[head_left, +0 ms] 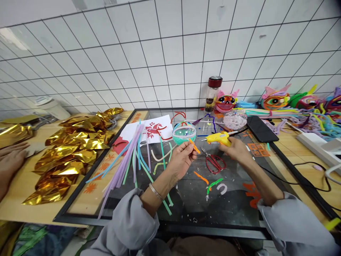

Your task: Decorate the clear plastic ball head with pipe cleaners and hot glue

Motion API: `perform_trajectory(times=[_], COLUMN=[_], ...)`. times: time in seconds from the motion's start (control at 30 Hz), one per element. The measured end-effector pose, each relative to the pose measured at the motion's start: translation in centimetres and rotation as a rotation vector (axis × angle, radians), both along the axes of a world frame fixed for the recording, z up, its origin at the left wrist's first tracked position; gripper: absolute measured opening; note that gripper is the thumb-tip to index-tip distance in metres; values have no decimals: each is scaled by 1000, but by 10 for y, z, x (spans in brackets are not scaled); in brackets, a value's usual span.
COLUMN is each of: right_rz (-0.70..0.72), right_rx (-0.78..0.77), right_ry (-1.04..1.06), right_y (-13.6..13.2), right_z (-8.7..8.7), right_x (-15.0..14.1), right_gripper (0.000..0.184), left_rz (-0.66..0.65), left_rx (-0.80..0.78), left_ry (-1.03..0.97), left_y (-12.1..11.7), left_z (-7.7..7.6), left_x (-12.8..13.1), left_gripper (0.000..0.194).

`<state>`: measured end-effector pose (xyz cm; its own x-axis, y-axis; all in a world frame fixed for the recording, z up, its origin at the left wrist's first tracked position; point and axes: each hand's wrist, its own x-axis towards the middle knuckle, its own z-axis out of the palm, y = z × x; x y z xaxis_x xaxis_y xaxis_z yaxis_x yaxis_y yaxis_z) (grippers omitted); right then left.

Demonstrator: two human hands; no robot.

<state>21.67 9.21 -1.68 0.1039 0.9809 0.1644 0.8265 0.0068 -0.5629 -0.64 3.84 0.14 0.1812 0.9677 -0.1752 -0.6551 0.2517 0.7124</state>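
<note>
"Head view: what is the left hand (pixel 183 160) doing?"

"Its fingers are pinched together on a short orange strip (pixel 195 146), above the glass panel (pixel 231 202) on the counter (pixel 16 209)."

"And the right hand (pixel 236 150)?"

"Those fingers are wrapped round a yellow glue gun (pixel 218 138). Its nozzle points left, near the strip but apart from it."

"Where's the ball (pixel 183 132)?"

"Just beyond the left hand, banded in teal. I can't tell whether the fingers touch it."

"What lies around them?"

"Red-handled scissors (pixel 215 163) between the hands, on the near side; a green scrap (pixel 214 184) nearer. Left of the ball, white paper (pixel 157 132) and a fan of lilac stems (pixel 125 163)."

"Farther right?"

"A phone (pixel 262 128), and a bottle (pixel 212 96) upright by the wall (pixel 170 74)."

"Far left?"

"Gold foil (pixel 77 149), and another person's hand (pixel 12 156) on the counter beside it."
</note>
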Motion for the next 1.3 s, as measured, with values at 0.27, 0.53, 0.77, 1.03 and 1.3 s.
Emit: perform_trajectory(times=[0.27,0.53,0.77,1.03,1.3], right_rz=[-86,-118,-102,-75,389], right_rx=[9,70,-101,50,-228], right_ry=[-164,-210,-310,-342,747], right_y=[7,-2,-3,-5,-36], right_z=[4,-1,-12,-14,40], right_x=[-10,29,20,23,-54], right_gripper=[36,24,30,43,51], left_rz=[-6,-10,21,4,98], left_rx=[-2,4,-4,51,156], left_ry=[6,-8,-10,39,214], left_y=[-1,-2,-1,-3,1], left_z=[0,2,2,1,-1], left_x=[0,0,0,0,0], left_gripper=[32,30,34,42,37])
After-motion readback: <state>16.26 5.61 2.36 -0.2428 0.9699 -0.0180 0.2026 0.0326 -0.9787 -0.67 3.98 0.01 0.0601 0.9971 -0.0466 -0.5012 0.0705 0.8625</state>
